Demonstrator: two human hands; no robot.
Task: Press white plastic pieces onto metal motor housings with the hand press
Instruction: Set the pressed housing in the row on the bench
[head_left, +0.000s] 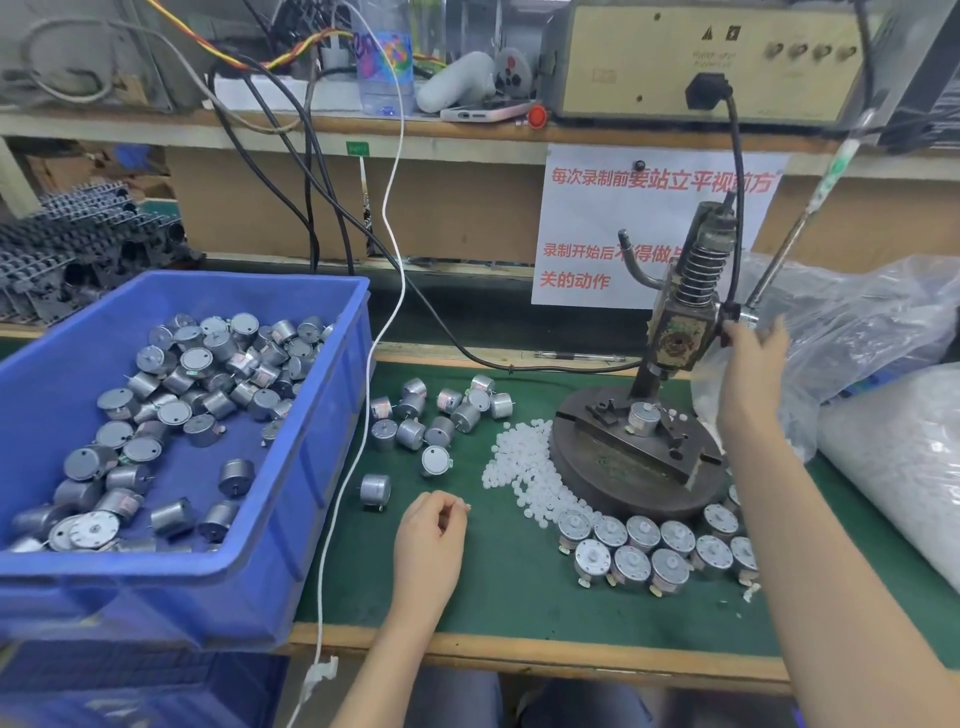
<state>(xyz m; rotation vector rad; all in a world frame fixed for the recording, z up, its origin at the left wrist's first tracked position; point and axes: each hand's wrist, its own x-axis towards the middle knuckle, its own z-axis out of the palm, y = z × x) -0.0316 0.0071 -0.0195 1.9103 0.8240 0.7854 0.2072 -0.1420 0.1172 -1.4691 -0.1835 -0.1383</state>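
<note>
- Right of centre on the green tabletop (519, 587): dark iron hand press (675, 332) with a round base, one silver cylindrical motor housing (644, 417) seated in its fixture, small white plastic piece on top.
- Right hand (753, 353), upper right, fingers loosely spread at the foot of the thin metal press lever (795, 234); firm grip or mere touch, cannot tell.
- Left hand (436, 525), lower centre, curled narrow, pinching what looks like one tiny white plastic piece at the fingertips.
- Heap of loose white plastic pieces (524, 467) just left of the press base; row of finished housings (654, 551) along the base's front edge; unpressed housings (441, 415) scattered centre; more in the blue plastic bin (332, 415), left.
- Likely risks: piece sitting crooked on the shaft, then cracked or pressed askew by the stroke.
- Loose grip slipping off the lever mid-stroke.
- Left fingers straying under the ram while loading.
- White cable (395, 260) draped across the tabletop, easily snagged by a forearm.
</note>
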